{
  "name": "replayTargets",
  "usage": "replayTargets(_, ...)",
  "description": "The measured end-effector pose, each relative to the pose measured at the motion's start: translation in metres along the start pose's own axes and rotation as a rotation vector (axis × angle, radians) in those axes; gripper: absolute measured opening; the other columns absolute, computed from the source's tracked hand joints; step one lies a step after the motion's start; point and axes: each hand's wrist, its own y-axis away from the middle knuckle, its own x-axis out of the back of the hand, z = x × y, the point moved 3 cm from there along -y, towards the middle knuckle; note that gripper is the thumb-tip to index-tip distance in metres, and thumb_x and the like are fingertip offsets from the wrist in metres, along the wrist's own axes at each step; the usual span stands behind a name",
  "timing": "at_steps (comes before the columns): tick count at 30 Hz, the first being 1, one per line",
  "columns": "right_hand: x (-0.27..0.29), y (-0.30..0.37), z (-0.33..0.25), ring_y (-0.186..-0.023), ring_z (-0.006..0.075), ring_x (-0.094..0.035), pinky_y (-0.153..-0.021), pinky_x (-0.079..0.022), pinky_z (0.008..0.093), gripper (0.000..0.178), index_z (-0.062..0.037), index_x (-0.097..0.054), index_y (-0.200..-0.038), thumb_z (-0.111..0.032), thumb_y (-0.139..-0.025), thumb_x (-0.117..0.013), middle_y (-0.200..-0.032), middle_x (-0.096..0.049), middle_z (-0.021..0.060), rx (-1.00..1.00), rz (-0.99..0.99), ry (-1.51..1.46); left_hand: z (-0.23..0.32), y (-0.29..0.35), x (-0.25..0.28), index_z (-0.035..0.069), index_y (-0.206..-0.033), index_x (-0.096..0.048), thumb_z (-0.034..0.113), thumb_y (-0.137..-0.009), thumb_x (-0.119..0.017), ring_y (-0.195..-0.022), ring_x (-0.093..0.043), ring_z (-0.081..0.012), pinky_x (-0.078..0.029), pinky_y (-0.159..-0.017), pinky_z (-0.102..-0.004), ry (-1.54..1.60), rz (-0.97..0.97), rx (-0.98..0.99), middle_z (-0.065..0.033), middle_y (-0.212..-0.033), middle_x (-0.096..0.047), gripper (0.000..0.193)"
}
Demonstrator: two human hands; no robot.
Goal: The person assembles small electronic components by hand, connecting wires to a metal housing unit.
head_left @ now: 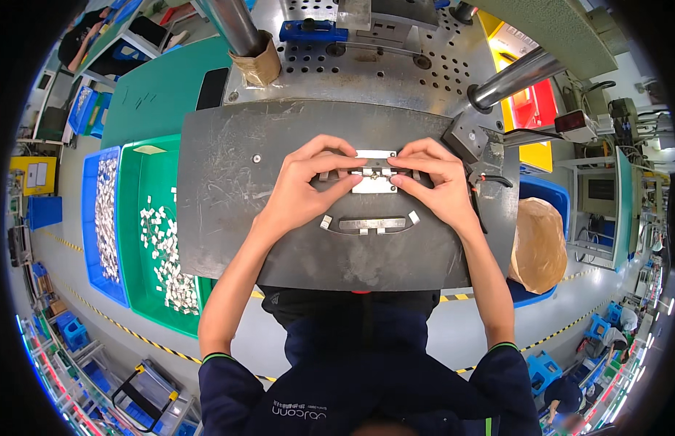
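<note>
My left hand [299, 183] and my right hand [437, 178] meet from either side at a small silver metal fixture [374, 186] on a dark plate [315, 261]. Thumb and fingers of each are closed in a pinch at the fixture's middle, around a small wire harness [376, 173] with white connectors, partly hidden by the fingertips. Closer to me, a second wire harness [381, 232] with white connectors lies curved beside a narrow metal bar [372, 224].
Left stand a green bin [137, 240] with loose white connectors and a blue bin [87, 218] of small parts. Black-handled pliers [490, 179] and a metal block [464, 136] lie at right. Steel press columns [515, 78] rise behind. A brown paper-lined bin [538, 243] stands right.
</note>
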Motion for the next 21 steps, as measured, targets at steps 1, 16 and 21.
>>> replayTargets(1,0.0,-0.001,0.003,-0.096,0.0147,-0.071,-0.088,-0.055,0.0281,0.033,-0.0021,-0.082,-0.116,0.007,-0.085,-0.083,-0.117,-0.065,0.0069,0.031,0.014,0.004,-0.001,0.0,-0.001,0.005,-0.116,-0.081,0.002,-0.091,-0.08,-0.088,-0.07,-0.0129,-0.056,-0.079,-0.0306,0.003,-0.003,0.006,-0.0053,-0.115,-0.069,0.025)
replayTargets(16,-0.009,-0.004,-0.01,-0.086,0.0145,-0.064,-0.079,-0.051,0.0312,0.031,-0.0101,-0.081,-0.114,0.0,-0.084,-0.077,-0.111,-0.064,0.0054,0.11,0.078,0.212,-0.007,-0.003,-0.003,0.012,-0.116,-0.08,0.001,-0.087,-0.076,-0.07,-0.065,-0.0134,-0.046,-0.097,-0.0328,-0.016,-0.011,0.03,-0.0046,-0.12,-0.07,0.031)
replayTargets(21,-0.013,-0.003,-0.01,-0.085,0.018,-0.059,-0.078,-0.05,0.0324,0.037,-0.0084,-0.077,-0.119,0.002,-0.083,-0.072,-0.111,-0.057,0.0059,-0.045,0.1,0.136,0.0,-0.006,-0.006,0.013,-0.122,-0.074,0.002,-0.086,-0.072,-0.066,-0.06,-0.0121,-0.042,-0.1,-0.0337,-0.141,-0.027,0.032,-0.0034,-0.116,-0.069,0.038)
